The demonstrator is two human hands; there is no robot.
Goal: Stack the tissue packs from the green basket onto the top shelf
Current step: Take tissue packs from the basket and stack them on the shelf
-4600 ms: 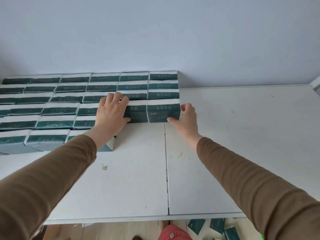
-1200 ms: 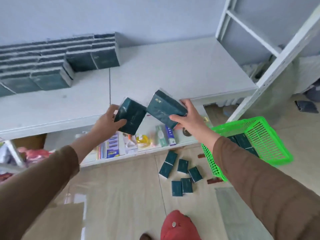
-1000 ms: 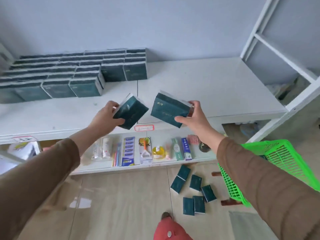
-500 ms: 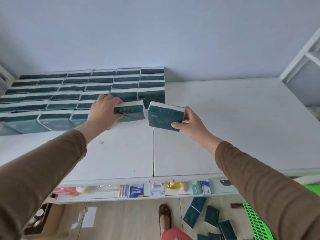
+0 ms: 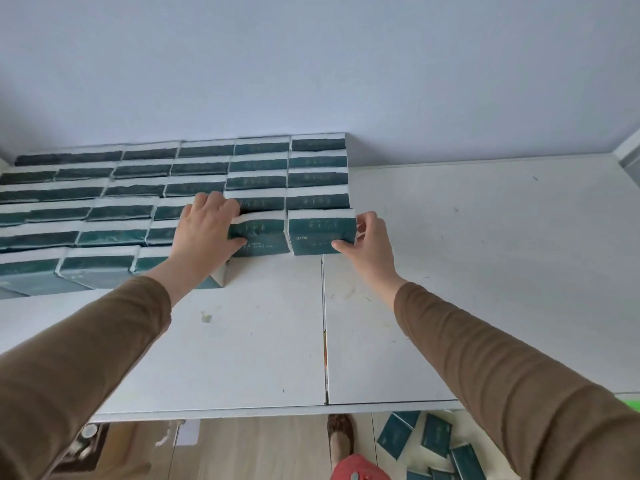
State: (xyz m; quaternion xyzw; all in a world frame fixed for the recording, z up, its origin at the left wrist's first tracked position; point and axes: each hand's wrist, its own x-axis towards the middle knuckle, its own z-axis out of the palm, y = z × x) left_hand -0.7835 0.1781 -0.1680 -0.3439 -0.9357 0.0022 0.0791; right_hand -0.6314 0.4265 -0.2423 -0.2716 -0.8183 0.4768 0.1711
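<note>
Tissue packs fill the back left part of the top shelf (image 5: 450, 271) in tidy rows, dark green faces forward, each pack butted against its neighbours so the block stays square and nothing slides. Two more are going in at the front right corner of that block. The left hand (image 5: 207, 230) lies over the left pack (image 5: 259, 237), fingers across its top and thumb on its front face, a closed grip that seems to press it back against the row behind. The right hand (image 5: 367, 242) pinches the right pack (image 5: 320, 232) at its outer end, thumb low on the front and fingers round the side, most likely to nudge it inward so it meets the left one; a thin gap shows between them. Holding each by its outer side leaves the facing sides free to close up. Loose packs (image 5: 429, 441) lie on the floor below the shelf's front edge, and a sliver of the green basket (image 5: 632, 403) shows at the right edge, so the stacking looks unfinished.
</note>
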